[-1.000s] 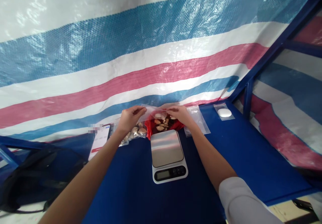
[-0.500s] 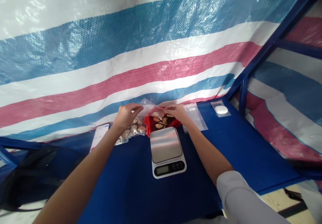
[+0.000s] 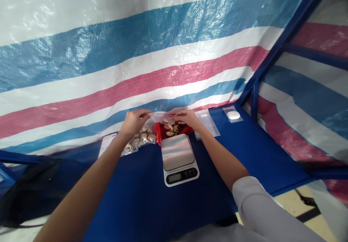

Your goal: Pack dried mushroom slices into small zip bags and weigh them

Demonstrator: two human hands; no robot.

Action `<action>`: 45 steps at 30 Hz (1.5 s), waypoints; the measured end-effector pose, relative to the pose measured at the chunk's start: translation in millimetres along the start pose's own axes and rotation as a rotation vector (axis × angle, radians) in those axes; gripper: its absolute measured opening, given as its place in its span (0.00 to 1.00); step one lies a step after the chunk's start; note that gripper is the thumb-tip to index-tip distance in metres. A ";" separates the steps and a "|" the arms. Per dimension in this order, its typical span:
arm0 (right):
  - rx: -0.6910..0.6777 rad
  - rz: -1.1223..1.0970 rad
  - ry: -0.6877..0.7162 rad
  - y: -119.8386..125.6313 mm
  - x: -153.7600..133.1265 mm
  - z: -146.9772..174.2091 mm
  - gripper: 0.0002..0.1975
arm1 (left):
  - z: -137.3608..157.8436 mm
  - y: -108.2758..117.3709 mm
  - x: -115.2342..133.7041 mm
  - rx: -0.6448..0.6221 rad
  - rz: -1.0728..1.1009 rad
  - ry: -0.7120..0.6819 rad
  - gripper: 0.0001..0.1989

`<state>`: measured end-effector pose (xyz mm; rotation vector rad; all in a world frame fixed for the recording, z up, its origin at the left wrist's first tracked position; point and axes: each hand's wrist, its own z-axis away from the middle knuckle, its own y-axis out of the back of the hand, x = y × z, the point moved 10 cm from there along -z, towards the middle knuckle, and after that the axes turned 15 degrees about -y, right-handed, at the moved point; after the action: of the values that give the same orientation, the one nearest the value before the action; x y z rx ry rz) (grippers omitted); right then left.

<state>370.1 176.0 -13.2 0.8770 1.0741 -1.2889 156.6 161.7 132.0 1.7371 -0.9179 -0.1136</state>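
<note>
Between my hands a clear plastic bag [image 3: 161,117] is stretched above a red plastic bag [image 3: 158,128] of brown, dried-looking pieces [image 3: 172,130]. My left hand [image 3: 134,121] pinches the bag's left side, thumb and fingertips together. At its other side, the fingers of my right hand [image 3: 188,118] are closed on the clear plastic. Some pale pieces seem to sit in the clear bag, though the view is too small to be sure. Just in front of the red bag lies a white kitchen scale [image 3: 181,179] with a bare metal plate.
Filled clear bags [image 3: 143,137] of brown pieces lie left of the red bag, beside a phone [image 3: 107,144]. Flat clear bags [image 3: 208,123] are at the right, then a white oval object [image 3: 233,115] on a small bag. Striped sheeting [image 3: 152,64] backs the blue table [image 3: 136,195].
The clear bag now hangs lower and looks flatter between my hands. Both hands keep their hold on it. The whole view has shifted slightly.
</note>
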 end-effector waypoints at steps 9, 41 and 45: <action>0.102 0.200 0.104 2.6 -7.9 -0.9 0.06 | 4.8 -12.9 -2.7 -0.016 0.039 -0.004 0.16; 0.041 0.151 0.126 -11.3 -19.8 -1.0 0.09 | -2.6 -0.5 5.3 0.121 0.144 0.068 0.17; 0.056 0.154 0.099 -10.9 -15.0 -2.2 0.07 | -5.6 7.3 9.6 0.156 0.165 0.055 0.19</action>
<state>359.5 181.4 1.3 1.0545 1.0299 -1.1615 162.3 159.4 143.9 1.7900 -1.0475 0.1165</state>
